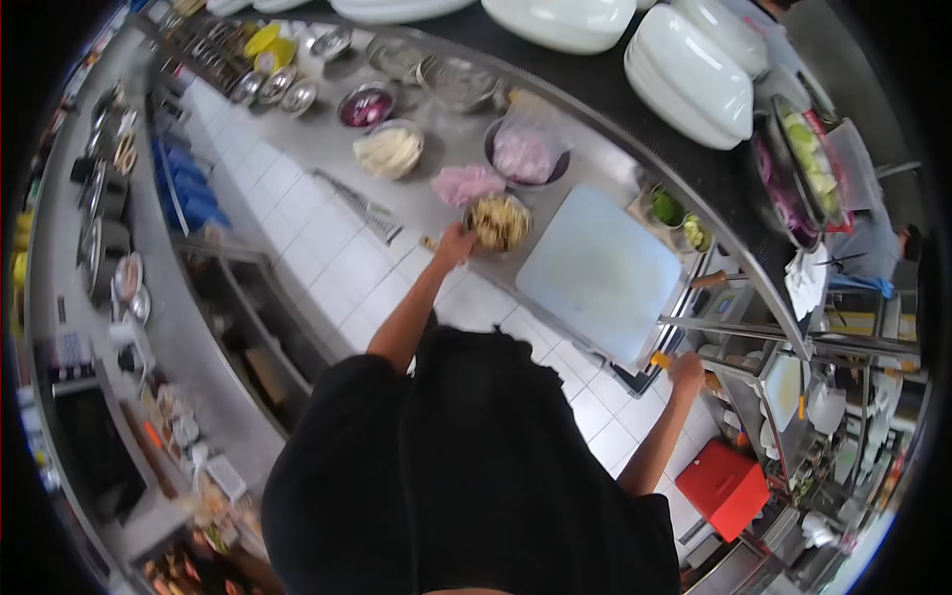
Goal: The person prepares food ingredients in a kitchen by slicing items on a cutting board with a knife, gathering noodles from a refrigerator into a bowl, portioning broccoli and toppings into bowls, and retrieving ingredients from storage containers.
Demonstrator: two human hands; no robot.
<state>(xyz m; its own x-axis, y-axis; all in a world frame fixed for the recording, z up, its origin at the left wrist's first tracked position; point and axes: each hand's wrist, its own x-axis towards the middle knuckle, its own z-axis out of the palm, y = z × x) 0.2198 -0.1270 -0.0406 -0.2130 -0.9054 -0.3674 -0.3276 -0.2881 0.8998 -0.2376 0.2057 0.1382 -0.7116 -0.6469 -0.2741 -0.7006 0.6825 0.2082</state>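
Observation:
My left hand (456,245) is closed at the near rim of a metal bowl (510,245) filled with pale brown, sliced-looking food (498,220). Pink cloth-like or plastic material (468,184) lies just behind that bowl. To its right rests a large pale blue cutting board (600,270). Off the board's near right corner, my right hand (686,373) is closed around a small yellow-orange thing (661,360), perhaps a handle; its kind is unclear.
Bowls of white slices (389,149) and purple onion (367,105) stand farther back. A dark bowl (562,171) holds a plastic bag (524,154). White dishes (684,74) line the upper shelf. A red bin (722,486) stands at right, metal counters on both sides.

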